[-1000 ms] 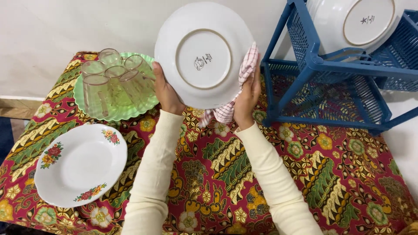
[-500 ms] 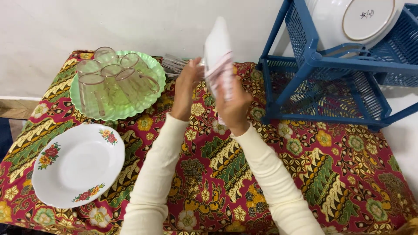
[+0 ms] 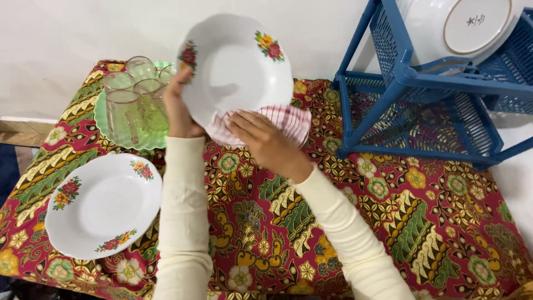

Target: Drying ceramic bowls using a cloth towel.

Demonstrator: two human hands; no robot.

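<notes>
Nearest us, at eight o'clock on the table [image 3: 311, 222], lies a flowered plate [image 3: 102, 205], face up and apparently finished. Past it, at twelve o'clock, we hold a second plate [image 3: 236, 66] tilted above the table, its inner face toward us. Our left hand [image 3: 179, 108] has its grip closed on the rim at nine o'clock. Our right hand [image 3: 264, 139] lies flat, fingers spread, pressing a checked cloth [image 3: 277, 121] against the lower rim. We judge the wiping of this plate under way. Further off, glasses [image 3: 133, 91] stand on a green tray [image 3: 114, 136] at ten o'clock. At two o'clock the blue rack [image 3: 411, 78] holds at least one dish [image 3: 444, 28], cut off by the frame, so what remains is unclear.
</notes>
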